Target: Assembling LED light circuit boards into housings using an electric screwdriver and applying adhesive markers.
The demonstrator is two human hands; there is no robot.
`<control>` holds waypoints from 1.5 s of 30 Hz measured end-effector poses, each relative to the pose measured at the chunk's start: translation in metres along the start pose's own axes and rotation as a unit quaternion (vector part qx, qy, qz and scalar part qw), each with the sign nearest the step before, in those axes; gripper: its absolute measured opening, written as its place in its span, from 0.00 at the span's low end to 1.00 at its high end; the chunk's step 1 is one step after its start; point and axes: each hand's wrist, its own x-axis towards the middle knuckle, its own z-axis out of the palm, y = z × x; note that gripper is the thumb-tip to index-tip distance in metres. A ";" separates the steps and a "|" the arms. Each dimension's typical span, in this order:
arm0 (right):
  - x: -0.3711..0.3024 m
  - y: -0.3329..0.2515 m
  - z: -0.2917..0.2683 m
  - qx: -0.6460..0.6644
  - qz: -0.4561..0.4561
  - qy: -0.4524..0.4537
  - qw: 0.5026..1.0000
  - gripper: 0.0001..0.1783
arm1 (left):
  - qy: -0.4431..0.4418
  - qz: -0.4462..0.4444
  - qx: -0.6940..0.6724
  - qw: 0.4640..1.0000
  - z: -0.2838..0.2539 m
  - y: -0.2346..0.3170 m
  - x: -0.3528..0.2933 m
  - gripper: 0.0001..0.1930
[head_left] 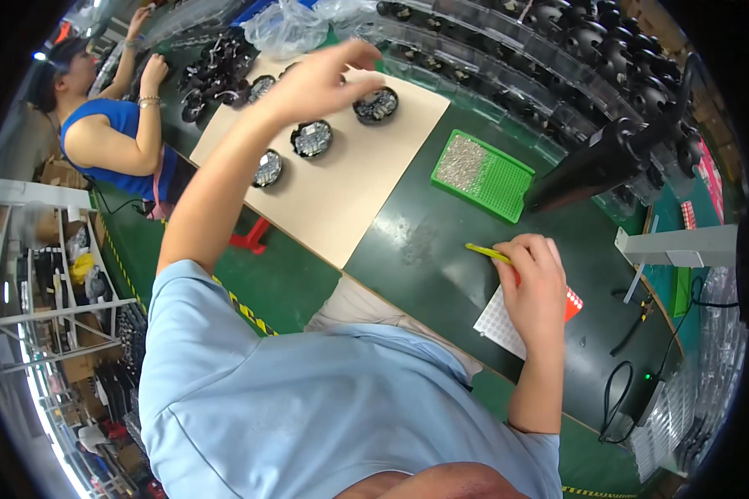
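Observation:
My left hand (pixel 329 81) reaches out over a beige board (pixel 366 179), its fingers stretched and the thumb apart, with nothing seen in it. The thumb is close to a round black housing with circuitry inside (pixel 375 106); whether it touches cannot be made out. More such housings stand nearby, among them one near the middle (pixel 311 140) and one by the board's near edge (pixel 267 168). In my right hand (pixel 534 279) a slim yellow tool (pixel 484 251) is pinched, its tip pointing left. Under that hand lies a white sheet of round stickers (pixel 498 320) with a red part (pixel 572 305).
A green tray (pixel 501 185) of small metal pieces lies on the dark table (pixel 416 241). Beside it stands a black cylindrical device (pixel 587 166). Clear trays of black parts (pixel 483 75) line the back. A person in blue (pixel 108 137) works at far left. Cables (pixel 616 403) lie right.

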 end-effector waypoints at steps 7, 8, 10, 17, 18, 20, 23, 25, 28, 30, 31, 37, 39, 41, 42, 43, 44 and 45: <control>-0.006 0.001 0.001 -0.057 0.004 -0.031 0.998 0.10 | 0.009 0.071 0.082 0.994 0.057 -0.029 -0.028 0.34; -0.008 0.000 -0.001 -0.063 0.008 -0.033 0.997 0.10 | 0.011 0.055 0.094 0.994 0.059 -0.030 -0.029 0.33; -0.014 0.000 -0.005 -0.082 0.027 -0.038 0.996 0.09 | 0.030 0.047 0.092 0.994 0.059 -0.026 -0.031 0.29; -0.019 -0.009 -0.028 -0.054 0.042 -0.017 0.998 0.13 | 0.094 0.150 0.034 0.984 0.043 0.030 -0.066 0.22; -0.015 -0.016 -0.026 -0.009 0.047 0.002 0.999 0.12 | 0.100 0.170 0.012 0.980 0.044 0.039 -0.072 0.22; -0.008 -0.030 -0.020 0.099 0.088 0.014 0.991 0.09 | 0.097 0.195 -0.023 0.976 0.050 0.058 -0.085 0.23; 0.004 -0.046 0.004 0.355 0.165 -0.019 0.920 0.13 | 0.095 0.205 -0.057 0.972 0.058 0.085 -0.102 0.24; 0.017 -0.057 0.013 0.466 0.196 -0.068 0.860 0.18 | 0.096 0.210 -0.076 0.970 0.067 0.095 -0.111 0.25; 0.021 -0.052 0.031 0.448 0.207 -0.092 0.865 0.17 | 0.098 0.208 -0.090 0.969 0.085 0.103 -0.117 0.25; 0.020 -0.046 0.035 0.490 0.215 -0.079 0.841 0.16 | 0.126 0.192 -0.095 0.969 0.095 0.104 -0.120 0.25; 0.018 -0.041 0.035 0.501 0.218 -0.079 0.834 0.16 | 0.103 0.190 -0.097 0.972 0.096 0.104 -0.121 0.27; 0.011 -0.031 0.036 0.481 0.214 -0.063 0.848 0.14 | 0.057 -0.066 -0.584 0.807 0.121 0.123 -0.128 0.33; 0.007 -0.027 0.036 0.472 0.138 -0.053 0.869 0.13 | -0.021 -0.129 -0.653 0.746 0.120 0.130 -0.121 0.29; 0.006 -0.025 0.030 0.449 0.137 -0.064 0.881 0.15 | -0.076 -0.199 -0.695 0.687 0.126 0.135 -0.116 0.22; 0.005 -0.025 0.027 0.422 0.131 -0.074 0.894 0.16 | -0.078 -0.204 -0.694 0.687 0.125 0.136 -0.115 0.22; 0.005 -0.024 0.025 0.424 0.134 -0.073 0.893 0.16 | -0.106 -0.218 -0.702 0.669 0.125 0.136 -0.112 0.21; 0.005 -0.023 0.023 0.405 0.143 -0.065 0.901 0.15 | -0.134 -0.233 -0.710 0.651 0.125 0.135 -0.110 0.19; 0.004 -0.023 0.020 0.386 0.152 -0.057 0.908 0.15 | -0.139 -0.232 -0.710 0.651 0.128 0.134 -0.109 0.17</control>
